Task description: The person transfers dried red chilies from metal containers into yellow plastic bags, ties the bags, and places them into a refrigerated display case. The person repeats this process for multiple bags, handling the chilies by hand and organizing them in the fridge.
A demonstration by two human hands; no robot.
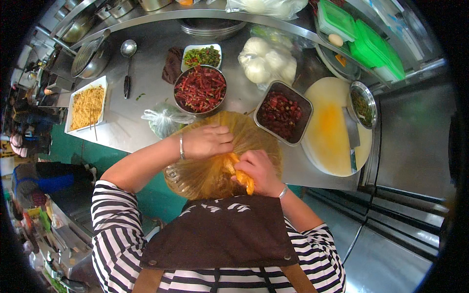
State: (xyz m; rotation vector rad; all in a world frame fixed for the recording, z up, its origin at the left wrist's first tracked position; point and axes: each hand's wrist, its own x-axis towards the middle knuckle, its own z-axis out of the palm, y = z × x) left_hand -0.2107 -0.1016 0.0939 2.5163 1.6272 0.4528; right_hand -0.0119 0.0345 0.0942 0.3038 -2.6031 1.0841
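Note:
A large, full, yellowish plastic bag (199, 175) bulges at the table's front edge, close against my apron. Its gathered, twisted orange neck (244, 178) is gripped in my right hand (258, 170). My left hand (208, 141) lies on the upper side of the bag, fingers bent near the base of the neck; whether it pinches the plastic cannot be told. Just behind the bag stand a round metal bowl of dried red chillies (200, 89) and a square metal container of dark red chillies (283, 113). A small knotted clear bag (165, 119) touches its left side.
Right of the bag, a cleaver (352, 135) and a metal bowl of herbs (362, 105) rest on a round cutting board (324, 128). Farther left are a ladle (128, 66) and a white tray of shredded food (88, 106). A steel shelf (205, 14) spans the back. Another person stands far left.

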